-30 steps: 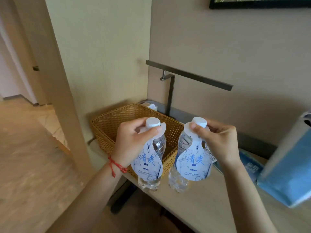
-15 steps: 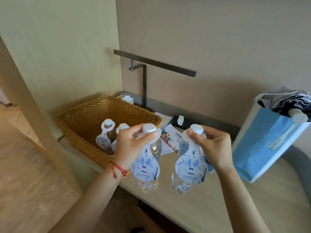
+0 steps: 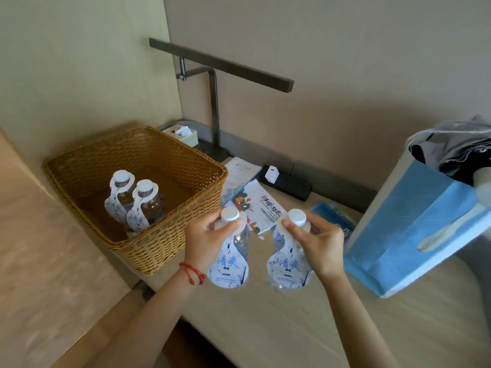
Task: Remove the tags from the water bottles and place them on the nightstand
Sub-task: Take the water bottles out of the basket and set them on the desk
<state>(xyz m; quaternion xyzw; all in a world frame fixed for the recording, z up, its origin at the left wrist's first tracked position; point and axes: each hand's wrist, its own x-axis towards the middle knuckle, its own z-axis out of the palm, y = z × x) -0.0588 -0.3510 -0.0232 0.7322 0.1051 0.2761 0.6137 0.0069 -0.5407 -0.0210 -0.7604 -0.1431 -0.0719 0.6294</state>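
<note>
Holding two water bottles, you have one in each hand, close side by side over the near part of the nightstand (image 3: pixel 265 328). Your left hand (image 3: pixel 206 241) curls round the neck of the left bottle (image 3: pixel 240 243), just under its white cap, with your thumb pressed on the top of its tag (image 3: pixel 228 269). Your right hand (image 3: pixel 318 244) pinches the neck of the right bottle (image 3: pixel 277 240) the same way, fingers bent round the top of its tag (image 3: pixel 288 269). Both tags are on the necks and hang down the fronts of the bottles, white with blue writing. You cannot tell if the bottle bottoms touch the top or sit just above it.

To the far left sits a woven basket (image 3: pixel 170 235). Two more bottles (image 3: pixel 143 203) stand inside it, touching each other, each with a tag round its neck. Some leaflets (image 3: pixel 263 208) lie flat just behind your hands. A blue paper bag (image 3: pixel 411 240) stands on the right. A thin dark lamp (image 3: pixel 215 107) stands at the far wall, with a small tissue box (image 3: pixel 186 134) near its foot
</note>
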